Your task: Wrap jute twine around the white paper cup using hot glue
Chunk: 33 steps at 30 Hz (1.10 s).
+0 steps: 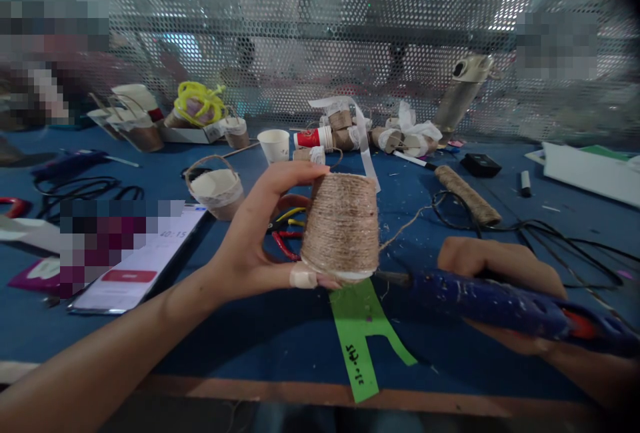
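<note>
My left hand point(250, 236) grips a paper cup wrapped in jute twine point(343, 226), held upside down between thumb and fingers above the blue table point(280, 333). A bandage sits on the thumb. A loose strand of twine point(405, 226) trails off the cup to the right. My right hand point(493, 266) is closed around a blue hot glue gun point(500, 303), lying low over the table with its nozzle point(393, 278) pointing at the cup's lower rim.
A green paper strip point(363, 336) lies under the cup. Red-handled pliers point(283, 233), a phone point(143, 259), a small twine-handled cup basket point(216, 189), a plain paper cup point(274, 146), a twine roll point(467, 194), black cables point(545, 229) and several decorated cups along the mesh wall point(320, 39).
</note>
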Tool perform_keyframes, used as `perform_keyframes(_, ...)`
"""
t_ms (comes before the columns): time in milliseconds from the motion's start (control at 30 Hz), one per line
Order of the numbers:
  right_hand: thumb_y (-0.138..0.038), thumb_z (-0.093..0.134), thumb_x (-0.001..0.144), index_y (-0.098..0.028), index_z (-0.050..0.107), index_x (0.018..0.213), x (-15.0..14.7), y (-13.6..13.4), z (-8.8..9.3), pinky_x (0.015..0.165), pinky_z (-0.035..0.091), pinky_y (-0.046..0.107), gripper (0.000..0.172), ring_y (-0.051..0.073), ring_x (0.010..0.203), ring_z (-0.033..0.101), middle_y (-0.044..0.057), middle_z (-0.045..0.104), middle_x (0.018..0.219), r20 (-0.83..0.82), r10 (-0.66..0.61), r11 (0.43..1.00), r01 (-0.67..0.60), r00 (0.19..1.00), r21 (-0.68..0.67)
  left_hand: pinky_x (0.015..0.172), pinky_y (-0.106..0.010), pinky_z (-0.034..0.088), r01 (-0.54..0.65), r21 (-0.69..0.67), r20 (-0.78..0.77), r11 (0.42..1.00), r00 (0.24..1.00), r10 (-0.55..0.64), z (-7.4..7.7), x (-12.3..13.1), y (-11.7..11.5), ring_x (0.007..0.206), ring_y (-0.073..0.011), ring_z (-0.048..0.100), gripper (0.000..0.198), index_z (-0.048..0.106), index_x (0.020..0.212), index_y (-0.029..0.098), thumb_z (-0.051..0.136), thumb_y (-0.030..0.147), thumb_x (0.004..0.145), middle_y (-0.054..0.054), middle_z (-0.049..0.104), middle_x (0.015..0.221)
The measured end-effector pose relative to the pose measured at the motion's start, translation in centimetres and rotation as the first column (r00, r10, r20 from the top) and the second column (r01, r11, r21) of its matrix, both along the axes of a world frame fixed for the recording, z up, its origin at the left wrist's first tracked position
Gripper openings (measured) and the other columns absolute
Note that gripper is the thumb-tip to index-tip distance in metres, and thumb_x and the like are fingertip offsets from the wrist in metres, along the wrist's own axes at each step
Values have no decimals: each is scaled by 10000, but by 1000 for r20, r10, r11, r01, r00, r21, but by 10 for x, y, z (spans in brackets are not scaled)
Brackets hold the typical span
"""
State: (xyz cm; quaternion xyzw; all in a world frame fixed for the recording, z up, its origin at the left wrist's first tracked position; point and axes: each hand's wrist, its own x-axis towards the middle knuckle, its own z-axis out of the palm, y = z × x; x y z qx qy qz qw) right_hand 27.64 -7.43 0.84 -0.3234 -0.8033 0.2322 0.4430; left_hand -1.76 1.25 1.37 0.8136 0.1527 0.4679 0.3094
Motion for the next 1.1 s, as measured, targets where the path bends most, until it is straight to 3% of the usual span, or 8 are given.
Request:
perform_keyframes(200, -134, 661, 727, -252, 512, 739, 2, 0, -5, 463, 399, 264, 190, 143, 507, 548, -33, 552, 621, -4, -18, 1000, 18, 1000, 6, 1039, -352, 531, 31, 25, 27, 999, 999, -32, -4, 0, 6, 1299, -285, 498, 906, 489, 1436, 256, 926, 363, 649, -74, 487, 1416)
perform_keyframes(267, -138, 652, 727, -256, 507, 746, 3, 0, -7, 460, 397, 270, 188, 147, 513, 547, -31, 557, 630, -4, -19, 1000, 19, 1000, 3, 1020, -323, 540, 85, 108, 62, 991, 994, -92, -7, 0, 9, 1280, -280, 511, 1012, 489, 1445, 211, 966, 377, 567, -101, 498, 1403)
perform_keyframes(367, -125, 642, 717, -252, 498, 751, 3, 0, -9, 467, 392, 270, 195, 139, 525, 542, -37, 544, 634, -3, -12, 1000, 12, 1000, 12, 1020, -307, 538, 109, 97, 79, 989, 990, -117, -10, 0, 12, 1279, -271, 509, 978, 487, 1449, 189, 948, 367, 605, -112, 491, 1409)
perform_keyframes(500, -110, 626, 708, -242, 496, 748, 4, 1, -10, 480, 394, 264, 189, 125, 542, 543, -40, 542, 637, -6, -4, 1000, 4, 1000, 12, 984, -314, 556, 94, 88, 72, 992, 992, -101, -10, 0, 11, 1290, -280, 504, 954, 494, 1449, 222, 933, 404, 623, -98, 488, 1417)
perform_keyframes(700, -162, 642, 720, -247, 498, 757, 2, 0, -10, 460, 403, 256, 171, 122, 530, 553, -42, 554, 635, -8, -13, 999, 13, 1000, 32, 907, -414, 609, 25, 93, 15, 995, 1000, -27, -10, -1, 9, 1285, -341, 521, 912, 498, 1439, 318, 904, 488, 640, -95, 491, 1410)
perform_keyframes(867, -329, 631, 847, -251, 490, 754, -1, -2, -10, 452, 417, 244, 186, 119, 516, 567, -37, 562, 614, 8, -20, 999, 20, 1000, 44, 896, -427, 629, 38, 97, -29, 995, 999, -36, -10, 2, 8, 1255, -346, 528, 890, 511, 1434, 301, 883, 510, 652, -101, 480, 1394)
perform_keyframes(967, -531, 558, 924, -250, 484, 752, -2, -2, -10, 450, 426, 243, 337, 120, 508, 571, -33, 557, 602, 6, -12, 999, 12, 1000, 51, 893, -457, 636, 27, 74, -31, 997, 999, -24, -10, 3, 8, 1250, -354, 529, 882, 516, 1423, 324, 882, 520, 644, -90, 483, 1388)
perform_keyframes(1100, -392, 632, 898, -248, 492, 757, 0, -1, -10, 464, 426, 252, 245, 126, 521, 566, -30, 556, 615, 1, -20, 999, 20, 1000, 46, 888, -496, 638, 3, 47, -12, 999, 1000, -2, -10, 1, 9, 1230, -350, 542, 912, 508, 1411, 362, 912, 497, 605, -81, 496, 1380)
